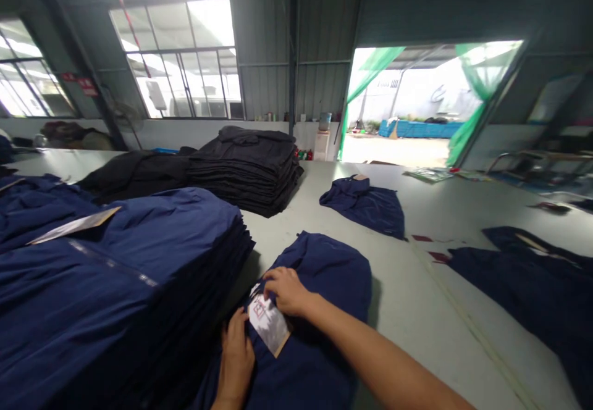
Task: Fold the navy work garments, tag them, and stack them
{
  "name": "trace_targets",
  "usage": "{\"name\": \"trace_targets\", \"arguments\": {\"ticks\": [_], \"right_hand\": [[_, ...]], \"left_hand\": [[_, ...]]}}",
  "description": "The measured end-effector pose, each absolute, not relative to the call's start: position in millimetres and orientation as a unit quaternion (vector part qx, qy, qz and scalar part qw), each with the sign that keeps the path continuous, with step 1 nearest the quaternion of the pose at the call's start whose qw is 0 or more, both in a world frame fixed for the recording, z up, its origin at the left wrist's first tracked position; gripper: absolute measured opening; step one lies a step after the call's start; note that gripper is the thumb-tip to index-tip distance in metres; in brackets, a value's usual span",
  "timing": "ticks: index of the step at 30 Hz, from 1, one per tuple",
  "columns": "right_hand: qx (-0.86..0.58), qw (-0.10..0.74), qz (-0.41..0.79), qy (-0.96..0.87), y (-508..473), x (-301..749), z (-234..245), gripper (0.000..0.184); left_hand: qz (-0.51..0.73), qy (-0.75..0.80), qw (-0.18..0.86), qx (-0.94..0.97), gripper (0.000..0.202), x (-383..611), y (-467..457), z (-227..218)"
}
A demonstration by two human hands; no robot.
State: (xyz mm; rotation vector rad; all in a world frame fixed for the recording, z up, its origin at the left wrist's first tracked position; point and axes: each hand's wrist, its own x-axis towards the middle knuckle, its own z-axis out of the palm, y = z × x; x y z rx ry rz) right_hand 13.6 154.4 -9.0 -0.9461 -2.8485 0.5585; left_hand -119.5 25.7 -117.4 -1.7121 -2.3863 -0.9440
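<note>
A navy garment (pixel 328 268) lies folded on the table in front of me, its surface bunched near the neck end. On top of it is a white paper tag (pixel 270 325) with red and dark marks and a tan edge. My right hand (pixel 288 291) reaches over from the right, fingers bent down at the tag's upper end. At the garment's left edge, my left hand (pixel 237 355) has its fingers closed against the cloth, fingertips beside the tag. Just left stands a tall stack of navy garments (pixel 185 231), with another paper tag (pixel 76 225) on top.
Behind the navy stack is a pile of black garments (pixel 250 169). A smaller navy garment (pixel 365 203) lies farther back on the pale table (pixel 417 299). More navy clothing (pixel 523 292) spreads at the right, near dark red scraps (pixel 438 257). An open doorway has green curtains (pixel 467 129).
</note>
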Motion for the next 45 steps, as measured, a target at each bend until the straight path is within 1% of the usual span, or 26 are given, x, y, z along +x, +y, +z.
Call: {"name": "trace_targets", "arguments": {"ticks": [2, 3, 5, 6, 8, 10, 12, 16, 18, 21, 23, 27, 31, 33, 36, 38, 41, 43, 45], "right_hand": [[-0.407, 0.045, 0.122, -0.904, 160.6, 43.4, -8.0, 0.035], [-0.468, 0.029, 0.098, -0.877, 165.5, 58.5, -10.2, 0.04], [-0.563, -0.016, 0.088, -0.822, 177.3, 85.9, -20.7, 0.049], [-0.585, -0.032, 0.098, -0.804, 183.5, 96.7, -28.3, 0.052], [-0.595, -0.037, 0.127, -0.793, 194.6, 110.5, -45.4, 0.053], [-0.582, -0.024, 0.15, -0.799, 204.1, 113.9, -59.5, 0.053], [-0.574, -0.02, 0.164, -0.802, 213.2, 110.5, -65.4, 0.054], [-0.565, -0.055, 0.196, -0.8, 225.2, 102.4, -52.3, 0.053], [-0.571, -0.065, 0.189, -0.796, 218.0, 102.5, -42.4, 0.052], [-0.583, -0.043, 0.152, -0.797, 181.6, 106.6, -36.8, 0.054], [-0.57, -0.026, 0.144, -0.809, 148.4, 110.3, -40.2, 0.054], [-0.521, -0.001, 0.157, -0.839, 107.4, 118.4, -52.7, 0.053], [-0.466, -0.001, 0.183, -0.865, 120.8, 132.6, -58.3, 0.053], [-0.485, 0.032, 0.166, -0.858, 133.8, 142.3, -59.6, 0.052], [-0.613, 0.108, 0.126, -0.773, 146.5, 157.5, -63.4, 0.057], [-0.671, 0.124, 0.155, -0.715, 150.0, 166.1, -67.2, 0.062], [-0.648, 0.169, 0.229, -0.706, 151.0, 172.1, -72.4, 0.066], [-0.623, 0.193, 0.239, -0.719, 149.8, 170.4, -74.7, 0.064], [-0.635, 0.16, 0.231, -0.72, 146.8, 166.0, -76.0, 0.064]], "left_hand": [[-0.202, -0.784, 0.049, -0.585, 0.051, -117.0, 20.9, -103.1], [-0.155, -0.791, 0.062, -0.589, 0.051, -115.1, 17.4, -96.0], [-0.084, -0.804, 0.086, -0.582, 0.048, -111.8, 9.8, -85.5], [-0.061, -0.809, 0.093, -0.577, 0.046, -111.1, 6.6, -83.0], [-0.034, -0.815, 0.095, -0.571, 0.046, -112.3, 3.2, -83.8], [-0.024, -0.82, 0.087, -0.566, 0.046, -115.3, 5.2, -88.6], [-0.024, -0.829, 0.077, -0.554, 0.046, -116.9, 11.5, -91.2], [-0.013, -0.852, 0.051, -0.521, 0.045, -107.7, 19.6, -77.0], [-0.004, -0.847, 0.036, -0.53, 0.044, -96.3, 14.1, -64.1], [-0.019, -0.782, 0.002, -0.623, 0.047, -72.5, -4.8, -51.7], [-0.035, -0.746, -0.016, -0.665, 0.05, -54.2, -18.1, -53.2], [-0.056, -0.779, 0.008, -0.624, 0.051, -16.5, -28.6, -74.4], [-0.08, -0.808, 0.029, -0.582, 0.049, 20.1, -19.1, -90.0], [-0.081, -0.815, 0.027, -0.573, 0.047, 29.7, -14.1, -88.8], [-0.065, -0.818, 0.035, -0.57, 0.044, 17.5, -13.6, -82.1], [-0.052, -0.819, 0.043, -0.569, 0.044, -7.7, -17.4, -81.0], [-0.04, -0.835, 0.02, -0.549, 0.045, -51.0, -23.3, -87.8], [-0.043, -0.842, 0.011, -0.538, 0.048, -68.8, -23.8, -93.3], [-0.049, -0.843, 0.01, -0.536, 0.05, -70.2, -21.5, -94.6]]}}
